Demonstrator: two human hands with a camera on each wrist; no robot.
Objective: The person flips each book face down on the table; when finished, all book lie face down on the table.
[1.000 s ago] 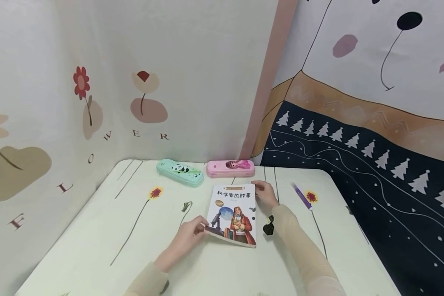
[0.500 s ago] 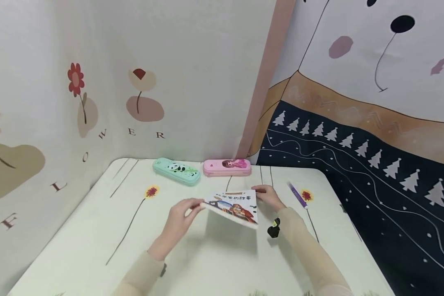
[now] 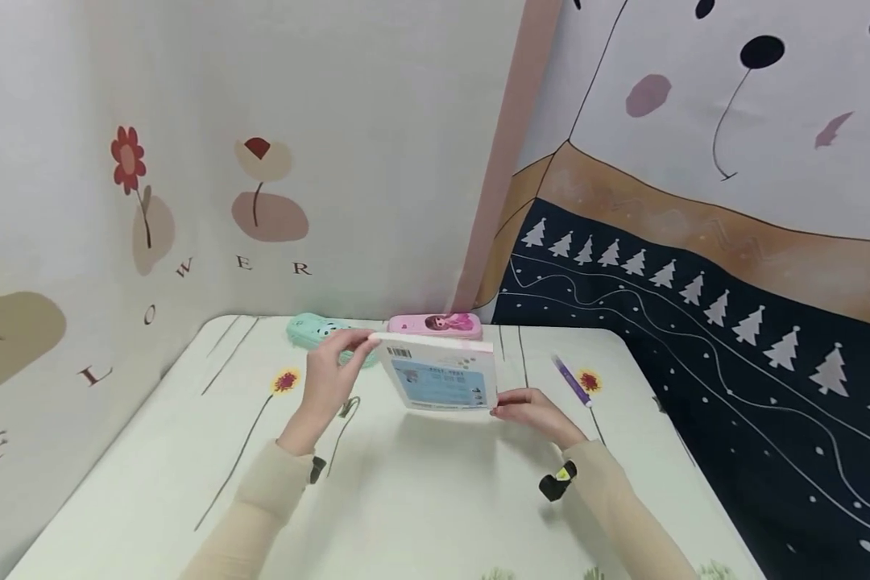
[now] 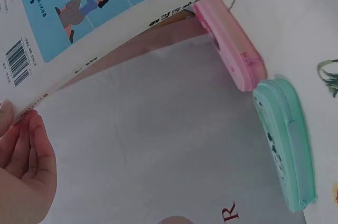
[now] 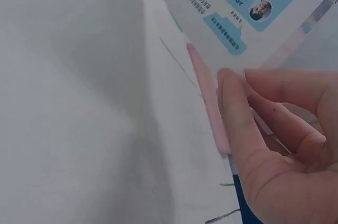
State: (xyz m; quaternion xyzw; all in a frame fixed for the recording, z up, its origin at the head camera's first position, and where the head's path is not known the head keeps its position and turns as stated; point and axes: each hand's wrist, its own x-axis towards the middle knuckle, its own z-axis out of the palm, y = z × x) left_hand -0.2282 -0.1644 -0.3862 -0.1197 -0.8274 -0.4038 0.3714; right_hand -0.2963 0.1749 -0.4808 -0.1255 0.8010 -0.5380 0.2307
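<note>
A thin paperback book point(image 3: 438, 374) hangs tilted above the table, its back cover with a blue panel and barcode facing me. My left hand point(image 3: 331, 379) pinches its upper left corner between thumb and fingers. At the lower right corner, my right hand point(image 3: 540, 412) pinches the book too. In the left wrist view, the fingers point(image 4: 34, 150) grip the corner of the book point(image 4: 79, 18) by the spine. The right wrist view has thumb and fingers point(image 5: 237, 108) closed on the corner of the book point(image 5: 248, 18). The front cover is hidden.
Behind the book lie a mint pencil case point(image 3: 308, 329) with a panda print, partly covered by my left hand, and a pink pencil case point(image 3: 435, 325). A purple pen point(image 3: 571, 380) lies at the right on the flower-patterned table point(image 3: 420, 499). Printed curtains stand behind.
The book has been lifted and flipped from front cover up to back cover facing me. My left hand rose with its near edge; my right hand moved slightly down and nearer.
</note>
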